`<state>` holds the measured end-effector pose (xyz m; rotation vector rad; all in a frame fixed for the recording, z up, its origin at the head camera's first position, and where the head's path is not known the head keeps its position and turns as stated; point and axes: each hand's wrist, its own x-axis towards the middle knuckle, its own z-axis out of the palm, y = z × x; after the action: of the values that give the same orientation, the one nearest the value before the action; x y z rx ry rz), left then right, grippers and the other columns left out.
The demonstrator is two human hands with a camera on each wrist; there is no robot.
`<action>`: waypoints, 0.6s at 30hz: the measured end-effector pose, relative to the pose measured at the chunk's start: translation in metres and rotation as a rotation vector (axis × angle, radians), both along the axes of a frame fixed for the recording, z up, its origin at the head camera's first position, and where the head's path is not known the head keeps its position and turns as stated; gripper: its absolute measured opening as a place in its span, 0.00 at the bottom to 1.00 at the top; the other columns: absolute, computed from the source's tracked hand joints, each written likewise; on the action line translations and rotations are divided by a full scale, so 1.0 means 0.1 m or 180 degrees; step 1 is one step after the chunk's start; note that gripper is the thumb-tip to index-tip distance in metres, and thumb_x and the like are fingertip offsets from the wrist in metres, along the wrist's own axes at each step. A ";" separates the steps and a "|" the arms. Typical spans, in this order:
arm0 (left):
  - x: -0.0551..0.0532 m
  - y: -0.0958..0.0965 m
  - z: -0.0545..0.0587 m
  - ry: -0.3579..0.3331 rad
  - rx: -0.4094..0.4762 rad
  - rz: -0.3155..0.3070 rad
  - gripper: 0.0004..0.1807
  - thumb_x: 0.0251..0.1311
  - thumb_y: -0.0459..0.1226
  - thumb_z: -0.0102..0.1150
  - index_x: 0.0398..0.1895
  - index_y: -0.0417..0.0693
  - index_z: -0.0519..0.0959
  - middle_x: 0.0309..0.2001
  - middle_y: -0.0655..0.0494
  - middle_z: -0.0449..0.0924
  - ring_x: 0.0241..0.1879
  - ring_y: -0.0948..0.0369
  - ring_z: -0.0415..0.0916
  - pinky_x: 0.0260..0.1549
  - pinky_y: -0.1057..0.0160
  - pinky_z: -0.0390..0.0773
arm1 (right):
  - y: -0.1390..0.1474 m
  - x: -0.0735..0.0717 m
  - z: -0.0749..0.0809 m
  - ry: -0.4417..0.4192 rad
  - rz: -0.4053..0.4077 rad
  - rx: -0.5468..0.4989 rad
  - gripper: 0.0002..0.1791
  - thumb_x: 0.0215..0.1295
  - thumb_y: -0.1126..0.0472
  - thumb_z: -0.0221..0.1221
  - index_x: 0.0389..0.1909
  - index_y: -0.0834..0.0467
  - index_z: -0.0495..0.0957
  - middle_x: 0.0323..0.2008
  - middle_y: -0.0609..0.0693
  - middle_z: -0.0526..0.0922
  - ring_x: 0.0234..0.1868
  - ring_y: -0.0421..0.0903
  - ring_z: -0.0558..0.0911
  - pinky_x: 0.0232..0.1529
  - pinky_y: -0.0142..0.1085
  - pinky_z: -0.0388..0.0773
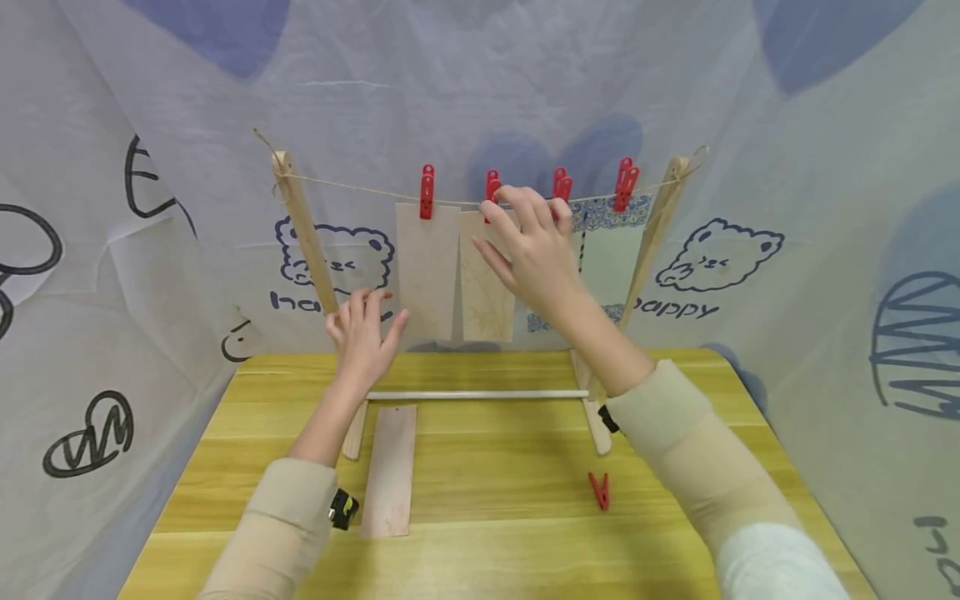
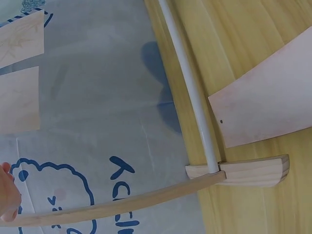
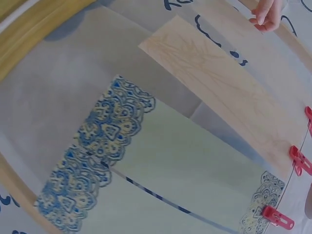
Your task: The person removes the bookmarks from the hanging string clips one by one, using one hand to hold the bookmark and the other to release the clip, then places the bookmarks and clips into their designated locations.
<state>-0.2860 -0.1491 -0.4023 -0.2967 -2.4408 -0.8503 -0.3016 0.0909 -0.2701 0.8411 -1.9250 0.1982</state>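
My right hand (image 1: 536,246) is raised at the string, fingers bent and apart with nothing between them, overlapping the middle red clothespins (image 1: 492,185). Behind it hang a pale card with faint bamboo leaves (image 3: 214,78) and green cards with blue lace-patterned ends (image 3: 185,146). A plain pale card (image 1: 426,275) hangs further left from another red clothespin (image 1: 427,192). Near the left wooden post (image 1: 307,233), my left hand (image 1: 363,337) is held up with loose, spread fingers and holds nothing. Only its fingertips (image 2: 7,195) show in the left wrist view.
The string (image 1: 352,185) runs between two wooden posts, joined low down by a white rod (image 1: 480,394). On the wooden table (image 1: 510,475) lie a pinkish strip card (image 1: 390,471) and a loose red clothespin (image 1: 599,492). Printed cloth (image 1: 360,92) surrounds the table's back and sides.
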 end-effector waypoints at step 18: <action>-0.08 0.03 0.14 -0.0065 -0.0043 -0.0151 0.29 0.66 0.55 0.38 0.57 0.42 0.63 0.57 0.41 0.59 0.56 0.45 0.53 0.53 0.42 0.38 | -0.19 -0.21 0.25 0.0177 -0.0130 0.0247 0.19 0.68 0.46 0.47 0.51 0.55 0.70 0.50 0.54 0.70 0.54 0.51 0.64 0.50 0.50 0.55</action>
<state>-0.2944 -0.1461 -0.3879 -0.3539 -2.4680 -0.8614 -0.3224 0.0719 -0.2447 0.8488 -1.9061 0.0752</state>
